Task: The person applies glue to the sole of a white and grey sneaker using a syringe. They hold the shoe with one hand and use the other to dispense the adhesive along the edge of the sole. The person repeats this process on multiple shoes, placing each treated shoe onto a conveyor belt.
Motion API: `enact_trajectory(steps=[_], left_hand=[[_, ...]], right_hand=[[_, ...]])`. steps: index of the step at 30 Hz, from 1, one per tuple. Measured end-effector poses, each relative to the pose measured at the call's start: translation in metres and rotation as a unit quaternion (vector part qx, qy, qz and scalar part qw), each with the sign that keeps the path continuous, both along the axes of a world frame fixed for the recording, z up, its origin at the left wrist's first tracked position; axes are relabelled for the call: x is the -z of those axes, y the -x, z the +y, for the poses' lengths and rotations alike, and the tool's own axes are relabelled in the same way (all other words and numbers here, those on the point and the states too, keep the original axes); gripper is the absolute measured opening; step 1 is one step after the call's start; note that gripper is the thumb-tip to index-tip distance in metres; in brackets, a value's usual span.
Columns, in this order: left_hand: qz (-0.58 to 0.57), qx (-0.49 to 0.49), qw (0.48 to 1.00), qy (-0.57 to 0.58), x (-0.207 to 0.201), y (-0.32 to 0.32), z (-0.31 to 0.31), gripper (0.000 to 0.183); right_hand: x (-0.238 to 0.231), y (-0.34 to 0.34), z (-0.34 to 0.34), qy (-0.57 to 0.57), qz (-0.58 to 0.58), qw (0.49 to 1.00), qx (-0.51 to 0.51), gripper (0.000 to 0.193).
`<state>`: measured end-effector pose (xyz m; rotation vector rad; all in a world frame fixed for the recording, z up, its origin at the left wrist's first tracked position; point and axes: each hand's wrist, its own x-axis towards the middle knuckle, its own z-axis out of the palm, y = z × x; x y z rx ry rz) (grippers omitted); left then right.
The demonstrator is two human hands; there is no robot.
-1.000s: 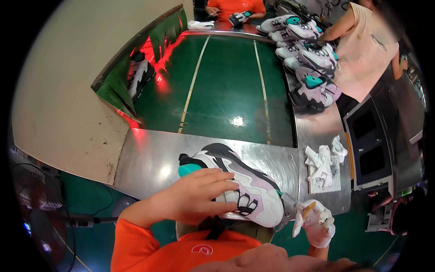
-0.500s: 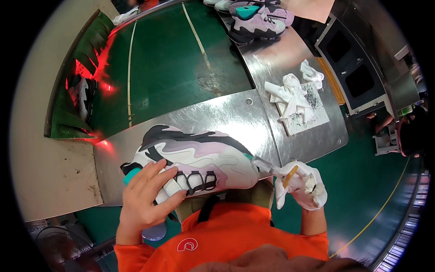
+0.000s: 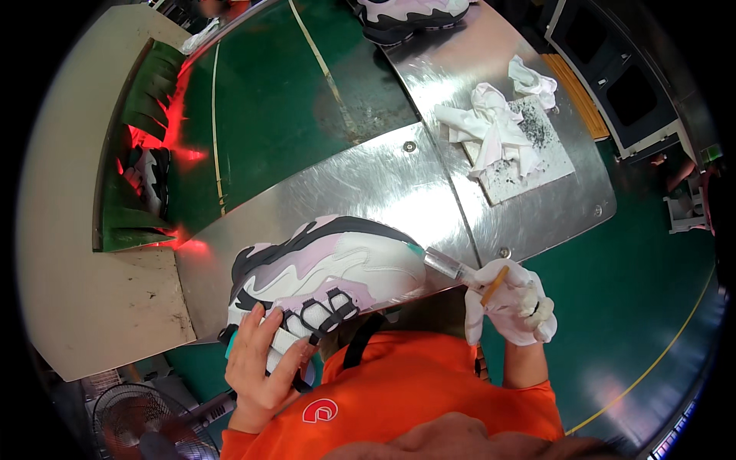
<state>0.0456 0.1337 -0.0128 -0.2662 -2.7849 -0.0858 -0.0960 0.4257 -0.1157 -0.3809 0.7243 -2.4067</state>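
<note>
A white, lilac and black sneaker (image 3: 345, 264) lies on its side over the metal edge of the bench, its toe to the right. My bare left hand (image 3: 264, 364) grips it at the tongue and collar, with the thumb by the laces. In a white glove, my right hand (image 3: 512, 307) is closed around a clear, tube-like tool (image 3: 447, 265) whose end meets the sole edge at the toe. A thin tan stick (image 3: 494, 286) also sticks out of that hand. Beside it is a whitish wad (image 3: 534, 305) with a dark band, its kind unclear.
Crumpled white cloths (image 3: 494, 126) rest on a speckled white board (image 3: 529, 180) at the right. Behind the metal plate runs a green conveyor belt (image 3: 268, 115). More sneakers (image 3: 414, 17) stand at the back. Another shoe (image 3: 149, 180) sits under red-lit flaps at the left. A fan (image 3: 146, 425) is lower left.
The sneaker has tilted, its heel lower and nearer my body, and my left hand has moved with it. The clear tool stays at the toe. The whole view has shifted a little.
</note>
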Motion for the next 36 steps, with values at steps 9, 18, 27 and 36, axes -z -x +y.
enact_trajectory(steps=[9,18,27,36], left_hand=[[0.008,-0.005,1.0,0.017,0.007,-0.008,0.009,0.039],[0.026,0.0,1.0,0.004,0.013,-0.012,0.007,0.034],[0.023,0.011,1.0,-0.003,0.015,-0.014,0.004,0.034],[0.022,0.014,1.0,-0.006,0.016,-0.014,0.005,0.037]], right_hand=[[0.032,-0.024,0.005,0.092,-0.026,0.995,-0.035,0.1],[0.036,-0.047,0.001,0.113,-0.018,0.993,0.02,0.097],[0.026,-0.066,-0.003,0.088,-0.057,0.992,0.073,0.102],[-0.007,-0.068,-0.006,0.002,-0.07,0.993,0.093,0.101]])
